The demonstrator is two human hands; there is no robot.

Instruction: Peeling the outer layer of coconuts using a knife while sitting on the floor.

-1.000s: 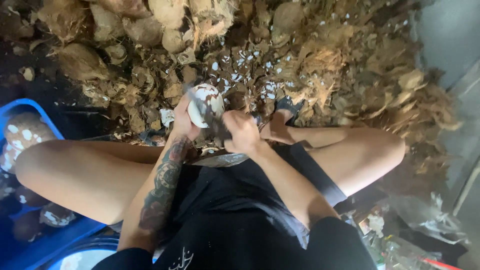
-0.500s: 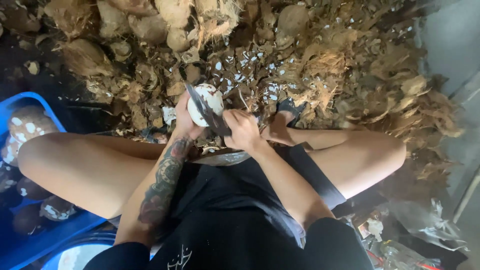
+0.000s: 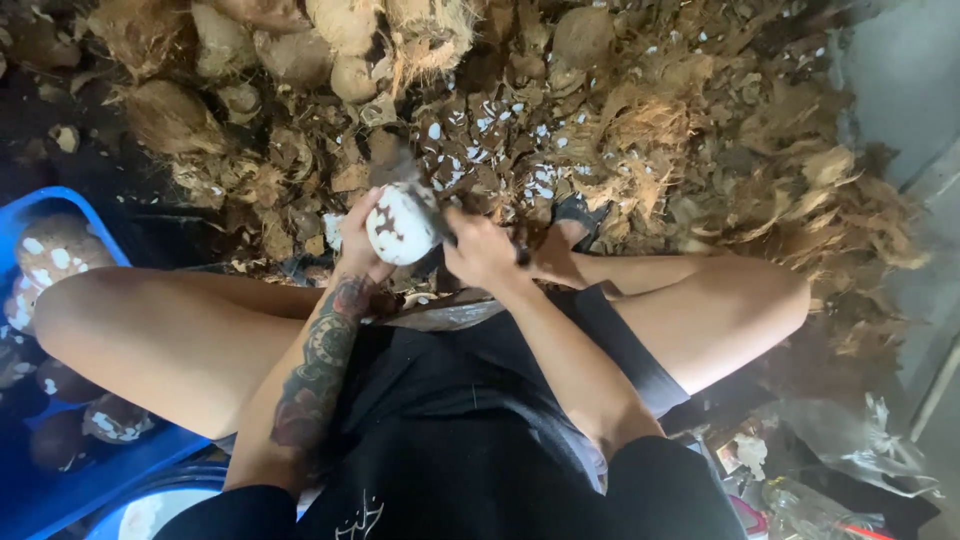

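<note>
From where I watch, the left hand [image 3: 362,238] cups a coconut [image 3: 401,224], its fingers wrapped around the left side, holding it out just past the knees and above the husk pile [image 3: 640,130]. The coconut is mostly white already, with a few brown patches of skin left on the face turned toward the camera, so I judge the peeling well along but not finished (what the far side looks like I cannot see). The right hand [image 3: 482,250] is closed into a fist just right of the coconut, fingers curled tight around the handle of a knife [image 3: 400,165]; the blade shows only as a grey blur rising above the coconut, so I cannot tell where its edge meets the skin.

White shavings [image 3: 545,178] lie scattered over the brown husk in front of the legs. At the left, a blue crate [image 3: 60,490] holds several coconuts [image 3: 50,258], brown with white patches, which look less cleaned than the one in hand. Whole husked pieces sit heaped at the top of the view.
</note>
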